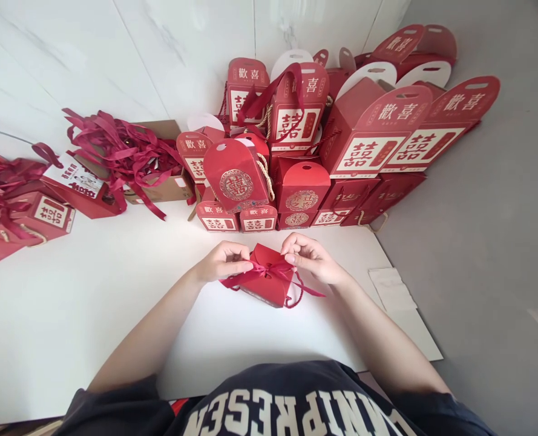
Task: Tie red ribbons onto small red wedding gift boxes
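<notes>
A small red gift box (273, 289) with twisted red cord lies on the white table in front of me. Across its top runs a dark red ribbon (269, 270), knotted in a bow near the middle, its tails hanging out to both sides. My left hand (227, 261) pinches the ribbon at the box's left side between thumb and fingers. On the right, my right hand (311, 258) is closed in a pinch on the ribbon's other side, just above the box's edge.
Stacked red boxes (299, 200) line the wall behind the hands and to the right. Back left, a cardboard box (171, 188) overflows with ribbons (127, 148). Ribboned boxes (37, 212) sit far left. White papers (391, 289) lie by the table's right edge.
</notes>
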`<state>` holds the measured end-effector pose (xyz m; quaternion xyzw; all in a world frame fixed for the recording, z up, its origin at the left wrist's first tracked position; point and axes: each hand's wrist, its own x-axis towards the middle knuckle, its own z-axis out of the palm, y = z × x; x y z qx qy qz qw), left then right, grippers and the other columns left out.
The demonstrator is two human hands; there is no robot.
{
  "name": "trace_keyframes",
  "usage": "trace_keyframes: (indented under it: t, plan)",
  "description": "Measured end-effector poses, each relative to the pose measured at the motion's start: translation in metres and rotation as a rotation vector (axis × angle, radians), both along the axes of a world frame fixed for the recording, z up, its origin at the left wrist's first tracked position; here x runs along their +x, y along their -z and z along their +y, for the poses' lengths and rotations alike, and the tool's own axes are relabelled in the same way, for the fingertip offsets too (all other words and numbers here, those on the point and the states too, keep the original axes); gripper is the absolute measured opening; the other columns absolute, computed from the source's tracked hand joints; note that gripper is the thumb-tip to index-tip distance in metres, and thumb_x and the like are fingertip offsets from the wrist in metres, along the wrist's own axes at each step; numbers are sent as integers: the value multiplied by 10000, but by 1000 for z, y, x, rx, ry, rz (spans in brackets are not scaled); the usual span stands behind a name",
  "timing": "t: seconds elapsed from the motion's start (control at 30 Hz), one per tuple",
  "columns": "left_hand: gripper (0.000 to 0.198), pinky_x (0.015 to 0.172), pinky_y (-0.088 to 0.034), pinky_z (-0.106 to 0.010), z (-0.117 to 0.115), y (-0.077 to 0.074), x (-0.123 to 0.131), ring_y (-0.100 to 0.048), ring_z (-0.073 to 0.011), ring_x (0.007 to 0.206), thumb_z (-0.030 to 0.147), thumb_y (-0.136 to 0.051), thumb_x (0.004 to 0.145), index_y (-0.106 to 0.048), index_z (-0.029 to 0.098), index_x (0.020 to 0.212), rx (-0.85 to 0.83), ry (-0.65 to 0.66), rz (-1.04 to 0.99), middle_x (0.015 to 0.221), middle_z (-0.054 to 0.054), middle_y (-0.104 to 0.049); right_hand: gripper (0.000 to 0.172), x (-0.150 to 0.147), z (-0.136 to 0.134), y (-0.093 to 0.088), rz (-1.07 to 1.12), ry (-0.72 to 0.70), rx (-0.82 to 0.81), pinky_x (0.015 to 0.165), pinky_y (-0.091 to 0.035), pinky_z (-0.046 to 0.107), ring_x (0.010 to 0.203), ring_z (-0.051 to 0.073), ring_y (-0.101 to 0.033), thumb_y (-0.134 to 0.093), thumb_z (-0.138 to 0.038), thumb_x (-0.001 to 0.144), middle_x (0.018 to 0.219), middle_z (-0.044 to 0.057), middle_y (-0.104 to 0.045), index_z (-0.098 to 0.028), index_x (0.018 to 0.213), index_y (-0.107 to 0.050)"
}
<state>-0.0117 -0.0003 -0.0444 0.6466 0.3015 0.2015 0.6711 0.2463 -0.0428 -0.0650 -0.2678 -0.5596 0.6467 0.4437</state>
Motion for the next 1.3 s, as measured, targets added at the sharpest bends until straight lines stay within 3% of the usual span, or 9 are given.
trace_keyframes:
  t: [0.13,0.23,0.4,0.57,0.67,0.8,0.9,1.03,1.3]
  plan:
    - [353,440,-334,-198,-7,-12,11,-478,-85,479,462,-693,792,-600,130,719,26,-14,197,600,-3,-580,187,-3,1,-1,25,-12,2,611,-393,234,604,110,-484,-681,-349,913,691,-35,-536,-196,970,-589]
    - [423,428,-317,-211,-16,-20,21,-459,-88,457,542,-675,777,-609,145,646,215,-133,407,555,14,-550,168,-6,2,-3,5,-27,22,607,-386,227,590,103,-474,-671,-331,922,666,-44,-525,-191,971,-591]
    - [630,425,-190,-235,-25,-29,30,-287,-73,431,618,-739,651,-333,168,479,570,-219,631,428,47,-353,192,-7,7,-15,-56,-82,38,582,-337,222,566,93,-411,-649,-356,933,650,-57,-479,-187,987,-576]
    - [694,424,-167,-241,-26,-31,32,-203,-77,428,619,-742,641,-220,178,522,651,-191,700,416,58,-262,275,-9,17,-20,-77,-99,-12,533,-277,212,528,87,-330,-679,-400,899,619,-86,-381,-205,1044,-551]
    - [668,412,-172,-231,-25,-32,29,-235,-67,403,590,-744,655,-233,181,520,579,-195,660,420,63,-256,286,-9,22,-13,-63,-70,-6,515,-267,204,503,76,-295,-705,-383,881,599,-101,-342,-204,1040,-549]
    - [427,403,-330,-200,-18,-28,17,-463,-84,447,509,-736,716,-497,165,630,188,-33,410,558,34,-500,284,-7,24,-4,-86,-32,10,542,-359,214,518,84,-390,-687,-412,891,601,-89,-415,-190,1012,-558]
    - [368,420,-414,-205,-12,-20,8,-528,-92,479,448,-748,730,-554,138,696,-9,21,257,612,18,-551,298,-5,21,-2,-95,-42,12,516,-332,209,503,80,-387,-690,-430,885,596,-89,-434,-193,1006,-557]
    - [398,405,-457,-209,-10,-9,3,-578,-111,481,373,-827,650,-505,142,680,-91,1,253,594,34,-543,281,-3,18,0,-78,-53,7,510,-298,204,498,73,-358,-685,-409,895,606,-95,-437,-204,1031,-549]
    - [466,360,-391,-180,-14,3,6,-511,-75,409,336,-838,620,-410,155,588,-107,-59,127,539,42,-525,325,-4,19,10,-70,-20,-5,515,-316,206,500,85,-376,-700,-436,876,603,-91,-443,-210,1042,-536]
